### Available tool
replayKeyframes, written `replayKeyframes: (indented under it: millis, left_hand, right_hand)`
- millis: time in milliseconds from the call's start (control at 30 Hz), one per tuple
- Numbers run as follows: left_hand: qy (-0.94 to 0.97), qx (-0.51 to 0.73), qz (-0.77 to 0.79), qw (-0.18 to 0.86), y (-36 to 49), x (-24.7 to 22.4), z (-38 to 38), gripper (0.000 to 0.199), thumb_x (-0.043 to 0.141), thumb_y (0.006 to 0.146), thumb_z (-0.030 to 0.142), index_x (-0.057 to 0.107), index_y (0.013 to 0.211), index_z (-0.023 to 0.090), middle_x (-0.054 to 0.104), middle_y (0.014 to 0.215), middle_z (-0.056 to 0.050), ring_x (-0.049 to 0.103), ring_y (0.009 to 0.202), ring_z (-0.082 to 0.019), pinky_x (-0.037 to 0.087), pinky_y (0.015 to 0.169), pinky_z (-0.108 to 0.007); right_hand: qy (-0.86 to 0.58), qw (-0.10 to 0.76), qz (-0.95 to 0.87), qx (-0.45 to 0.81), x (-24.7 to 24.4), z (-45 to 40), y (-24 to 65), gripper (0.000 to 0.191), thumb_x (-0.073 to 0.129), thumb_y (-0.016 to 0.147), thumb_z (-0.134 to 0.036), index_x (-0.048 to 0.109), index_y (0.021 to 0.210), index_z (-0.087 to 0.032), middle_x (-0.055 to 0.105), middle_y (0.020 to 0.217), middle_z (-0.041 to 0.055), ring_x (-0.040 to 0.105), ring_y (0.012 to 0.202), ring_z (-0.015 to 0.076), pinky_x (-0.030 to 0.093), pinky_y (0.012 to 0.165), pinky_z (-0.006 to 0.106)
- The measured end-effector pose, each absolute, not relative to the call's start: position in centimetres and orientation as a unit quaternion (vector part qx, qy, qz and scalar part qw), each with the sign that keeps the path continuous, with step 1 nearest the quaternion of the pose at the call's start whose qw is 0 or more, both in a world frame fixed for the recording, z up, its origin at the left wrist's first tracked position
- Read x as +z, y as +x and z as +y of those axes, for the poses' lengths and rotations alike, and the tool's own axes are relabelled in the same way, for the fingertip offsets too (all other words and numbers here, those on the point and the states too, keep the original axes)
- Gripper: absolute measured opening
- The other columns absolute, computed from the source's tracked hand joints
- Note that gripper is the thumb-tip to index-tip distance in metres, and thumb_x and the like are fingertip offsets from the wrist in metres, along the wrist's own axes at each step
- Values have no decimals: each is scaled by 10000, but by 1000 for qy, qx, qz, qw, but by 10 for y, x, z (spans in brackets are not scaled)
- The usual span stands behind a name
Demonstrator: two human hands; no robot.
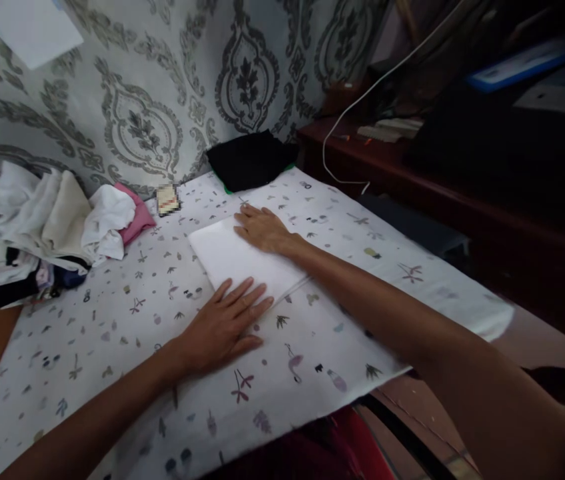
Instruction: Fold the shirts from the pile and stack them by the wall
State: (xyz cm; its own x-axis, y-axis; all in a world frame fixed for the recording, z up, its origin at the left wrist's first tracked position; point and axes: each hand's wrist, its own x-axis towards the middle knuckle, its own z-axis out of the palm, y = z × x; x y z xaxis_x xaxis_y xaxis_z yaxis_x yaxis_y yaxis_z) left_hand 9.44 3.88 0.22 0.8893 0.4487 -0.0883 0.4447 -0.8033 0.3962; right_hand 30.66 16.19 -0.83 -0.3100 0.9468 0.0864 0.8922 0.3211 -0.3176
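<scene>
A folded white cloth [227, 253] lies flat on the table covered with a printed white sheet [162, 320]. My left hand [225, 323] rests palm down with fingers spread, its fingertips on the cloth's near edge. Across the far right part of the cloth lies my right hand [265, 230], also flat with its fingers apart. Neither hand grips anything. Part of the cloth is hidden under my right hand and wrist.
Piled clothes [47, 220] sit at the left edge, beside a pink cloth [137, 217]. A small card-like item [167, 200] and folded black cloth [252, 160] are at the back. A white cable [325, 153] hangs by the dark red desk [332, 133].
</scene>
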Motion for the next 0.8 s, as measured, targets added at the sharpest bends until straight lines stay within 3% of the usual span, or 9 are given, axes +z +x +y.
replayKeyframes:
  millis: [133,200,333,400,500,600,700,800]
  left_hand:
    - [946,19,242,215,96,10,33,610,485,959,562,332,1531,415,283,1630,18,137,1540,-260,58,1263,-544]
    - [942,36,241,231,95,15,33,585,489,961,548,363,1517,417,361,1601,12,209,1527,-257,95,1265,-538]
    - [923,122,293,218,93,23,57,446,374,1014,446,517,1414,312,610,1399,-66,472,1387,-229,233,1244,-478]
    - [900,187,348,184,90,20,83,418,321,1021,420,593,1293,258,654,1304,-107,536,1305,-236,320,1194,-464]
    - [869,209,419,160,86,5,130,436,349,998,452,552,1303,215,607,1368,-140,501,1337,-263,330,1165,-481]
    - [856,164,458,177,81,-12,171,505,409,966,501,496,1379,224,477,1525,-138,340,1470,-290,184,1212,-537]
    - [833,163,486,207,77,-21,197,502,429,950,511,517,1359,233,436,1556,-137,279,1500,-302,124,1216,-556]
    - [776,268,518,238,74,-21,200,491,510,905,495,535,1292,194,456,1526,-174,322,1478,-310,188,1219,-518]
  right_hand:
    - [-577,138,-798,106,-2,161,307,418,352,1032,-294,557,1355,-128,425,1556,160,330,1470,263,274,1179,475]
    - [-586,146,-791,98,3,157,305,383,342,1029,-247,620,1273,-147,509,1495,145,382,1441,254,275,1177,483]
    - [-569,159,-803,74,11,134,296,383,333,1009,-155,671,1185,-118,558,1441,170,377,1445,273,205,1203,506]
    - [-539,156,-824,71,10,118,292,369,358,1002,-152,668,1199,-112,540,1456,177,361,1454,284,192,1208,501]
    - [-528,158,-832,68,1,100,290,388,370,1023,-226,599,1317,-120,493,1499,177,366,1451,285,211,1202,503]
    - [-534,162,-828,57,-5,91,291,417,374,1031,-265,540,1387,-127,468,1518,174,372,1447,268,219,1200,480]
    - [-529,155,-832,52,-2,93,292,387,388,1024,-255,578,1335,-123,506,1478,171,406,1416,271,236,1187,474]
    - [-530,147,-833,59,10,109,294,338,391,1014,-237,667,1173,-122,615,1335,166,520,1291,270,296,1143,463]
